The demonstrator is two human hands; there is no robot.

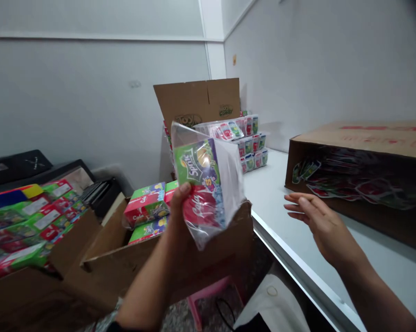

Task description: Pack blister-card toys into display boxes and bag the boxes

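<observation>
Over the cardboard carton (135,265), the bagged box (202,184) is gripped by the left hand (178,205), long axis tilted near upright, well left of the right hand (320,221), which is held empty.

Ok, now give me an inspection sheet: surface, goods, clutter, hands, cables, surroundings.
Surface: white tabletop, bearing a carton of flat packets and stacked packs
Goods: Cola-printed box inside a clear bag; similar boxes in the lower carton
Clutter: black cases at far left
Hands: left hand grips the bagged box; right hand open, nothing held
Cables: dark cord beside the pink stool
Surroundings: pale walls
</observation>
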